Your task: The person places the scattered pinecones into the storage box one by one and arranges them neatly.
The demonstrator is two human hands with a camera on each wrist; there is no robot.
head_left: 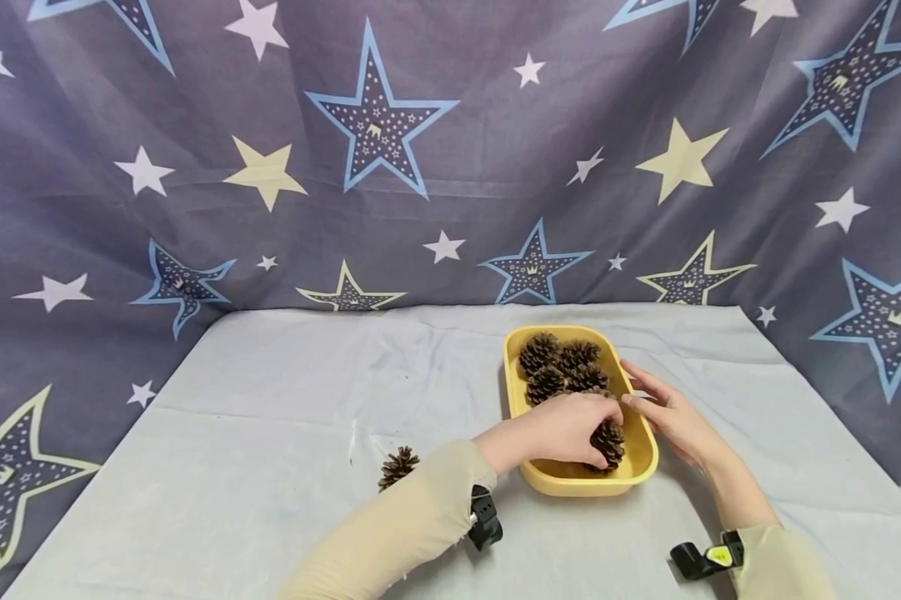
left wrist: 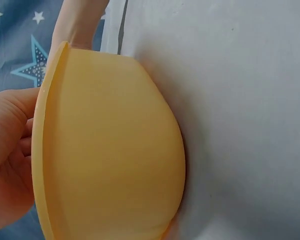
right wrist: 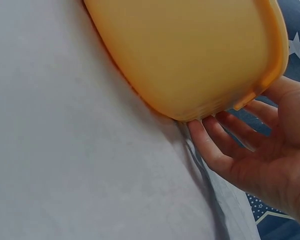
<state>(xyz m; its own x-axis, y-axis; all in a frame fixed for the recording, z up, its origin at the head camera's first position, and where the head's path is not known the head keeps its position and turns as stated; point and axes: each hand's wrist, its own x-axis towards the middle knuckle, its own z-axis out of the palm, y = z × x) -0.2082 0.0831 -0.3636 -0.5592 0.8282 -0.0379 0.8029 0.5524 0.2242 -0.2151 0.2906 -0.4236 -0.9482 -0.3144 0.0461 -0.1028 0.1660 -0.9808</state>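
Observation:
My left hand [head_left: 566,427] reaches down into a yellow plastic tub [head_left: 515,379], its fingers and thumb curled round a brown pine cone [head_left: 608,443] at the tub's near right side. Several more pine cones [head_left: 546,385] sit in the far half of the tub; the hand partly covers some. My right hand [head_left: 675,418] touches the tub's right side from outside, and in the right wrist view its fairly straight fingers [right wrist: 210,150] rest against the wall. From the left wrist, the tub's outer wall [left wrist: 110,145] hides what that hand holds.
Another pine cone [head_left: 398,467] lies on the cloth-covered table [head_left: 270,400], left of the tub and partly behind my left sleeve [head_left: 397,508]. A dark curtain with stars [head_left: 480,183] hangs behind the table and along its sides.

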